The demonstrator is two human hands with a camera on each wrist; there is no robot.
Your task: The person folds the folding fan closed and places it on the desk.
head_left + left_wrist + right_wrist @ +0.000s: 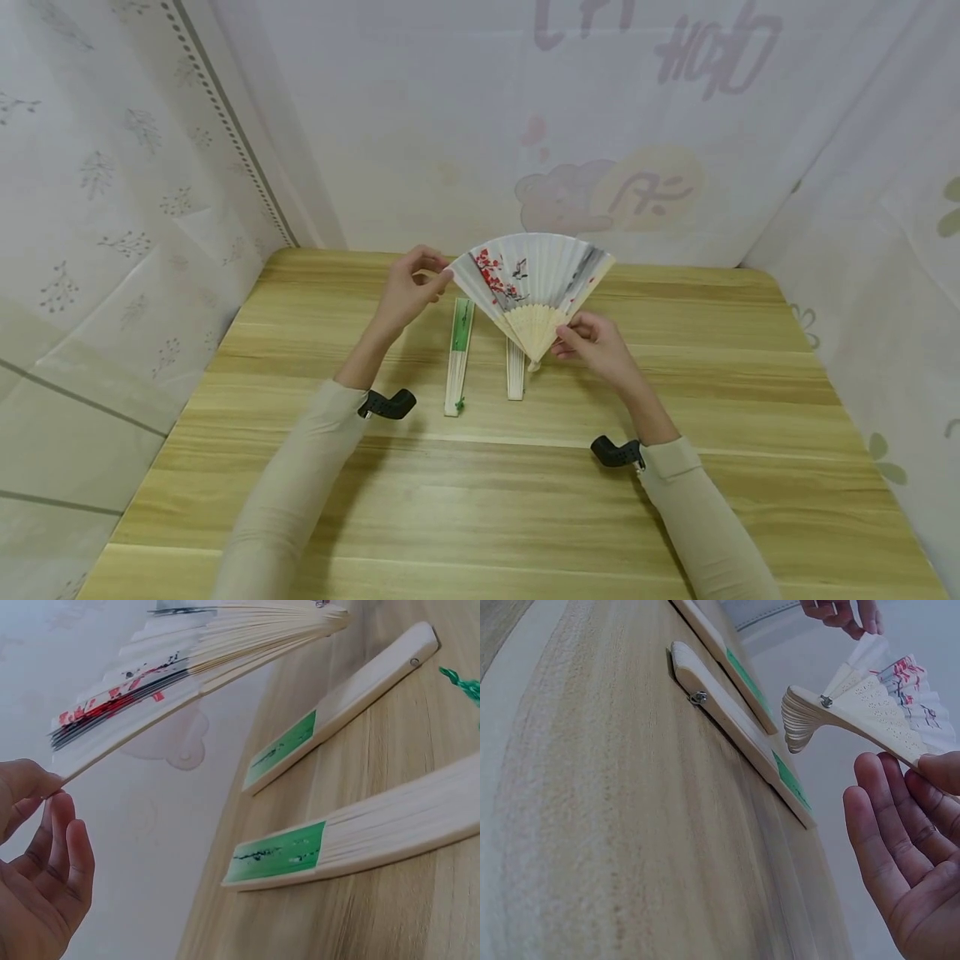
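Observation:
Spread out above the table is a white folding fan [536, 271] with red blossoms, dark branches and pale slatted ribs. My left hand [408, 287] pinches its left outer corner between thumb and finger, clearly seen in the left wrist view. On the other side my right hand [596, 346] pinches the right outer rib, its other fingers extended below in the right wrist view. Two folded fans with green cloth lie beneath: the left green fan [459, 358], with a green tassel [461, 684], and a second green fan [515, 371], partly hidden by the spread one in the head view.
The wooden table [480, 517] runs back to a pale printed curtain [420, 125]. Patterned cloth [112, 208] hangs along the left side, and more cloth [870, 275] along the right. A black wrist mount [390, 405] sits at each sleeve cuff.

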